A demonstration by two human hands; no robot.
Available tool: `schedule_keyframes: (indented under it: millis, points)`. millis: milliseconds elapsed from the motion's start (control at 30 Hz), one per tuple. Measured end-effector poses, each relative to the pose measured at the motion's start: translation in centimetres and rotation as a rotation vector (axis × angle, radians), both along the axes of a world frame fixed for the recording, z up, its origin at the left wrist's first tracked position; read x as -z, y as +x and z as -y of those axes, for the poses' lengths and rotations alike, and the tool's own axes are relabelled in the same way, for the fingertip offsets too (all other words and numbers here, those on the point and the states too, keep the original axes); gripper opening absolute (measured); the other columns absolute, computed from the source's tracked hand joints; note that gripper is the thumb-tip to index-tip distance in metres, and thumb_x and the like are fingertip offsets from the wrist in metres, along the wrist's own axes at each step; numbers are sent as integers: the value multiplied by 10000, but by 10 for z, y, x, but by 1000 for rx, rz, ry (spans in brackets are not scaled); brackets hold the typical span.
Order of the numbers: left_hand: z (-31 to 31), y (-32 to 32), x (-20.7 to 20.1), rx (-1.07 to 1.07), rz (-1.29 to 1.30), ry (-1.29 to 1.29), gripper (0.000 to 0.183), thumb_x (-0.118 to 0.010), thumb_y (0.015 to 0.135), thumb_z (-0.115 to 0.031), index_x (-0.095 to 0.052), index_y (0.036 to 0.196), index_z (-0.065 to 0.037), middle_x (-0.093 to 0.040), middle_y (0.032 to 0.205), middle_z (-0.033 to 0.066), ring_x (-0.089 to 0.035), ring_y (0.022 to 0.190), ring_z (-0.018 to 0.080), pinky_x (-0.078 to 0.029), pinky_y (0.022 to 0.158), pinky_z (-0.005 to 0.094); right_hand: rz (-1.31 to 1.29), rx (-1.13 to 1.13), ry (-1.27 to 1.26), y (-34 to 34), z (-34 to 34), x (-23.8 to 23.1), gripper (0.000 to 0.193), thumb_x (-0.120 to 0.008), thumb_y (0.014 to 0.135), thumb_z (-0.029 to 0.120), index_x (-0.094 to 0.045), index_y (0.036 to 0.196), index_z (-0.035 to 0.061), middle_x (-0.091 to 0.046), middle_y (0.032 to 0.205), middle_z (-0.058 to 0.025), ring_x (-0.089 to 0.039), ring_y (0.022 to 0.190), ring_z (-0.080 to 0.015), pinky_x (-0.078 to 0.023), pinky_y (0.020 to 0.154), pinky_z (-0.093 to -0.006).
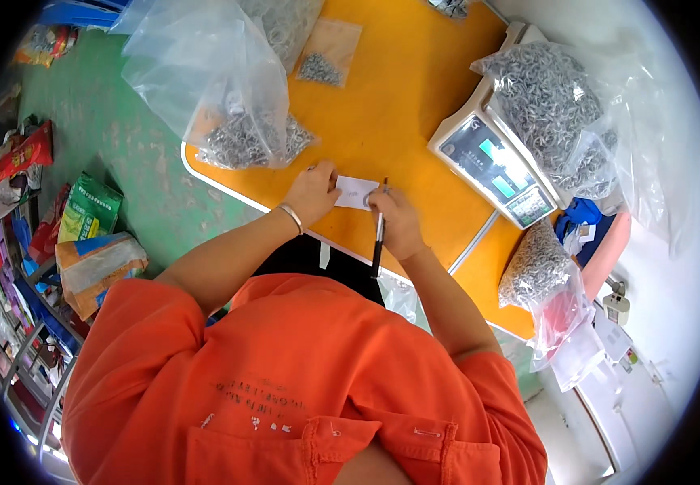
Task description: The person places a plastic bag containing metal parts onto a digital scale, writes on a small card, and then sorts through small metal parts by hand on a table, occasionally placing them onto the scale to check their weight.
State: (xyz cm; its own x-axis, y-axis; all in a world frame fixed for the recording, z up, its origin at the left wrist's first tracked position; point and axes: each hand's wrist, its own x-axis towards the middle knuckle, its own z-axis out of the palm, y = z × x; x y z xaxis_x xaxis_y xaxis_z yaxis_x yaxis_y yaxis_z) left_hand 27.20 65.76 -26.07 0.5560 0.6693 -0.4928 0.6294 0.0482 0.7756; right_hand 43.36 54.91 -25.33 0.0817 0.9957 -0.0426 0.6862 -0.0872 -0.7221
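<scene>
A small white card (351,194) lies near the front edge of the orange table, with faint marks on it. The fingers of my left hand (312,196) are curled, with the thumb pressing on the card's left edge; a bracelet circles that wrist. On the card's right side, my right hand (399,222) is closed around a slim dark pen (379,246). The pen's back end points toward my body, and its tip is too small to make out clearly.
Clear bags of small metal parts (241,141) stand at the table's left. Farther back lies a small zip bag (327,56). A digital scale (487,166) bears a large bag of parts (552,105) on the right. Another filled bag (536,263) sits nearer.
</scene>
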Motion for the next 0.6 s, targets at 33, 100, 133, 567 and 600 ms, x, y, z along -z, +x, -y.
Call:
schedule_keyframes:
  millis: [33, 100, 133, 567, 600]
  points:
    - [0, -1, 0, 0, 1, 1, 193, -612, 695, -80, -500, 826, 6, -564, 723, 181, -563, 720, 333, -452, 647, 388, -58, -101, 26, -2, -2, 1, 105, -509, 746, 59, -515, 849, 74, -520, 789, -126, -509, 714, -321, -434, 594, -366]
    - [2, -6, -1, -10, 55, 21, 170, -597, 716, -77, -496, 826, 4, -573, 709, 180, -570, 694, 333, -456, 629, 381, 19, -77, 34, -11, -3, 6, 106, -493, 748, 51, -511, 850, 70, -519, 786, -130, -508, 717, -321, -430, 595, -363]
    - [3, -10, -3, -9, 55, 21, 170, -597, 716, -77, -496, 826, 4, -573, 709, 180, -570, 694, 333, -456, 629, 381, 96, -52, 42, -13, -3, 9, 108, -478, 750, 43, -507, 851, 65, -517, 783, -135, -507, 720, -322, -427, 596, -361]
    - [-3, -58, -21, 29, 4, 259, 127, -539, 767, -69, -518, 882, -18, -576, 776, 151, -571, 722, 320, -467, 627, 373, -92, 293, 82, -22, 2, 16, 164, -574, 708, -51, -477, 800, 44, -505, 732, -127, -506, 643, -288, -428, 579, -330]
    - [-5, -51, -19, 94, 27, 379, 150, -539, 767, -69, -509, 908, -28, -567, 802, 148, -560, 749, 327, -463, 640, 385, -108, 351, 68, -17, 5, 12, 146, -576, 714, -35, -481, 802, 33, -506, 740, -131, -509, 660, -299, -428, 593, -347]
